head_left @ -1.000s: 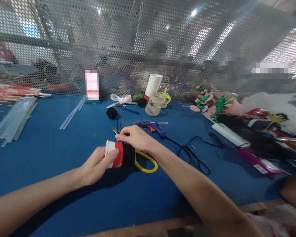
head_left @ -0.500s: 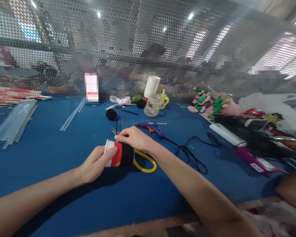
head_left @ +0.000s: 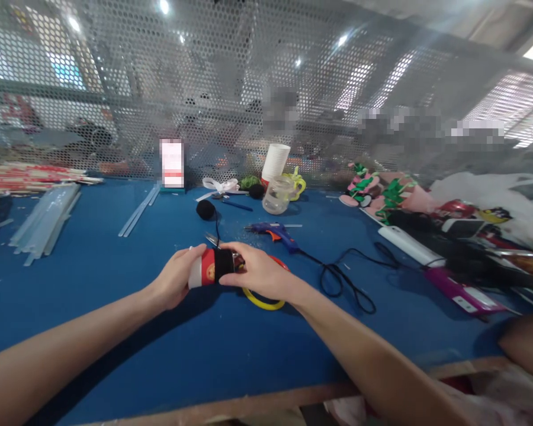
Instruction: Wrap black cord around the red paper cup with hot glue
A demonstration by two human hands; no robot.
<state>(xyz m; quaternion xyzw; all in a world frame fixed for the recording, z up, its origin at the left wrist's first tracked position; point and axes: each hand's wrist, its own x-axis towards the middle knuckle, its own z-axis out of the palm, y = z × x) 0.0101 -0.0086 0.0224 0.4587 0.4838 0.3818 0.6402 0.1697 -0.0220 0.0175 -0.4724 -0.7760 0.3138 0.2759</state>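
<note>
A red and white paper cup point(head_left: 208, 270) partly wrapped in black yarn lies sideways between my hands, just above the blue table point(head_left: 115, 331). My left hand point(head_left: 177, 278) is closed round its open, white-rimmed end. My right hand point(head_left: 257, 273) grips the black-wrapped end with thumb and fingers. A black strand runs from the cup up to a ball of black yarn point(head_left: 205, 209). Under my right hand lies a pair of yellow-handled scissors point(head_left: 262, 299), its blades poking out behind the cup.
A blue glue gun point(head_left: 278, 232) with a black cord point(head_left: 342, 278) lies behind my hands. Clear glue sticks point(head_left: 44, 222) lie at the left. Stacked white cups point(head_left: 276, 161), a clear jar point(head_left: 276, 193), pink and green craft pieces point(head_left: 377, 189) and clutter fill the back right, before a perforated metal screen point(head_left: 266, 89).
My right hand has slid from the top of the cup down to its black-wrapped end. The cup has turned a little and the view has shifted slightly.
</note>
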